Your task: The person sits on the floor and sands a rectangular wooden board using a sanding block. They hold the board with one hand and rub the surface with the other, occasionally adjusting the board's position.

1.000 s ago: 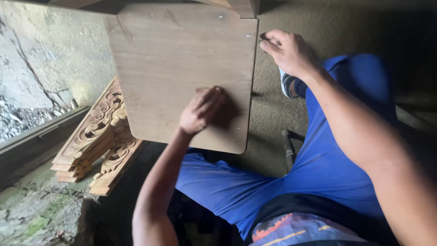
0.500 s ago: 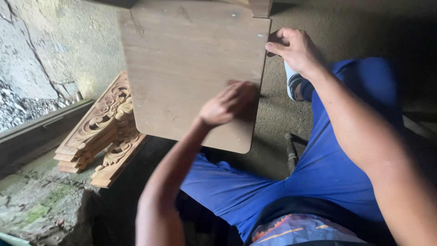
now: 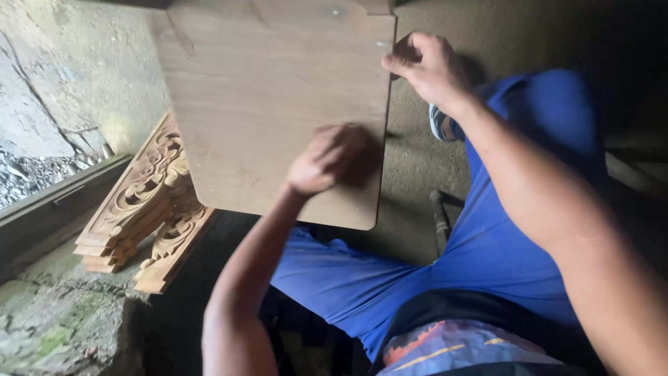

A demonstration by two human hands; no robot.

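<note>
Left hand (image 3: 323, 161): curled and pressed flat on the wooden panel (image 3: 271, 97), lower right of its face; whatever is under the palm is hidden.
Right hand (image 3: 426, 68): fingers pinch the panel's right edge, upper centre of frame.
Change: left hand slid right, then back left within a second, a rubbing stroke; right-hand grip unchanged.
Panel: centre-top, over blue-trousered knees.
Beyond: carved wooden pieces (image 3: 149, 209) stacked at left on the floor (image 3: 62, 313).

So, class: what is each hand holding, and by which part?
Right hand grips the board by its right edge. Left hand presses on its face; anything under it is hidden.
</note>
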